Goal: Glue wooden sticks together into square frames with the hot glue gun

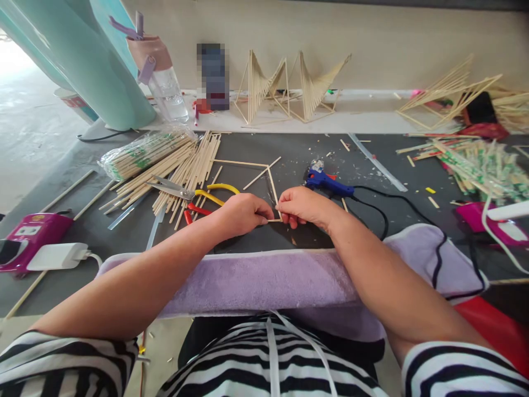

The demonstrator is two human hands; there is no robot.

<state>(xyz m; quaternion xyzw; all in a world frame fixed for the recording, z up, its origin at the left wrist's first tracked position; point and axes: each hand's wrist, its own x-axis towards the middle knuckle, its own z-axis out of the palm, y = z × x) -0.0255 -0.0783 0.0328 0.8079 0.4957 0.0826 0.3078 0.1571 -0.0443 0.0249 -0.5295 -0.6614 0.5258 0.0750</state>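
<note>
At the far left I see a clear bottle (168,91) with a pink cap and lilac handle, just beside a large, smooth teal shape (97,71) that I cannot identify. A cup (74,103) shows partly behind that shape. Nearer me on the left, a white charger (55,257) sits plugged into a magenta power socket (35,231); a second magenta unit (475,216) lies at the right. Along the near edge of the bench (246,146) I make out a lavender cloth (256,281). A pixelated object (212,74) stands by the wall (376,33).
</note>
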